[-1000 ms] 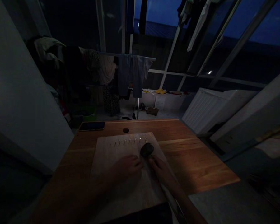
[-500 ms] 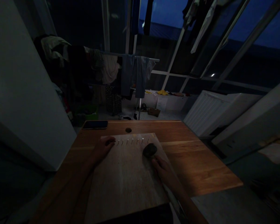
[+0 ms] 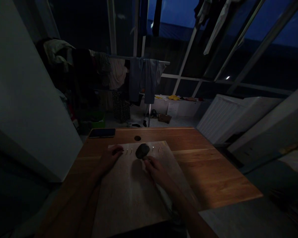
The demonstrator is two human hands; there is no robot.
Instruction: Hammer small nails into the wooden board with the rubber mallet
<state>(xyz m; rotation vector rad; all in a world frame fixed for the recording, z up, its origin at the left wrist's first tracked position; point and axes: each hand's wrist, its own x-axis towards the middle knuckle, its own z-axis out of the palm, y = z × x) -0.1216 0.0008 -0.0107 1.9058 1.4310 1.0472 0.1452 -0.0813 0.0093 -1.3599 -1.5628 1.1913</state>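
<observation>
A pale wooden board (image 3: 129,188) lies on the wooden table (image 3: 201,165) in dim light. A row of small nails (image 3: 129,151) stands along its far edge. My left hand (image 3: 111,157) rests on the board's far left corner beside the leftmost nail, fingers curled; whether it pinches the nail is too dark to tell. My right hand (image 3: 155,168) is closed on the handle of a dark-headed mallet (image 3: 142,150), whose head sits over the middle of the nail row and hides some nails.
A dark phone (image 3: 101,133) lies at the table's far left corner, near a round hole (image 3: 137,138). Beyond the table stand a drying rack with clothes (image 3: 139,79), a white radiator (image 3: 221,115) and large dark windows. A wall stands close on the left.
My left hand went from beside the mallet to the board's far left corner. My right hand has swung the mallet leftward, from the right end of the nail row to its middle.
</observation>
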